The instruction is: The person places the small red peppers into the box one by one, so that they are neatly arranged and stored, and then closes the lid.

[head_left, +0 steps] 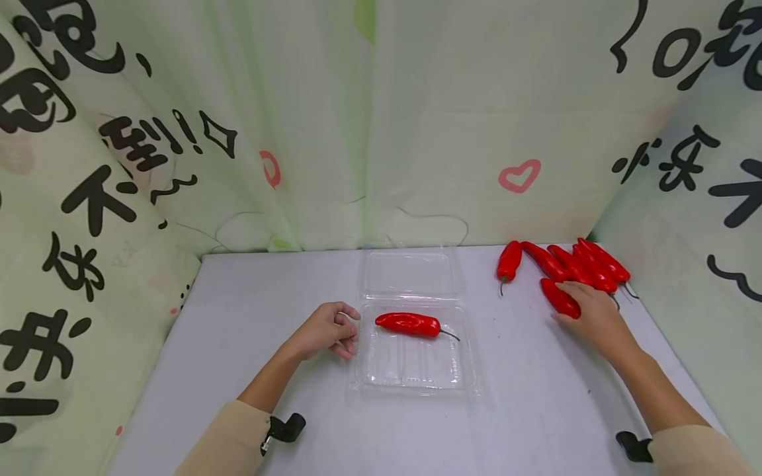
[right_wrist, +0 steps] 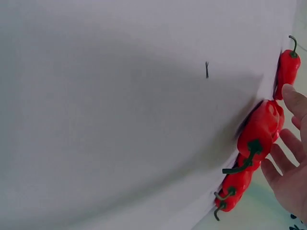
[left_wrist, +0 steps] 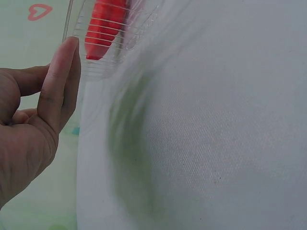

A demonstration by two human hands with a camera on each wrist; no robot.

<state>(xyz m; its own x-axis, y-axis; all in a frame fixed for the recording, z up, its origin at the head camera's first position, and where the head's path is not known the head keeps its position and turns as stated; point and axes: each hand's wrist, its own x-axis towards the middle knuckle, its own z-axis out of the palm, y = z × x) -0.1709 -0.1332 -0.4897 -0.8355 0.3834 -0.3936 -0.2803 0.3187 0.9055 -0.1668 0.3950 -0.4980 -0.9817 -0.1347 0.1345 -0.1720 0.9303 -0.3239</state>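
A clear plastic clamshell box (head_left: 411,370) lies with its lid (head_left: 411,274) folded back, and one red chili pepper (head_left: 407,324) lies across its base. My left hand (head_left: 333,328) is at the box's left edge; in the left wrist view its fingertips (left_wrist: 72,45) reach the rim, but I cannot tell whether they touch it. At the right, my right hand (head_left: 589,317) is at the nearest red pepper (head_left: 557,299) of a group. In the right wrist view, its thumb and spread fingers stand around that pepper (right_wrist: 259,129) without visibly closing on it.
Several more red peppers (head_left: 571,263) lie side by side at the table's back right corner. A single pepper (head_left: 508,261) lies just left of them. Printed curtains (head_left: 417,132) enclose the white table (head_left: 250,297) behind and on both sides.
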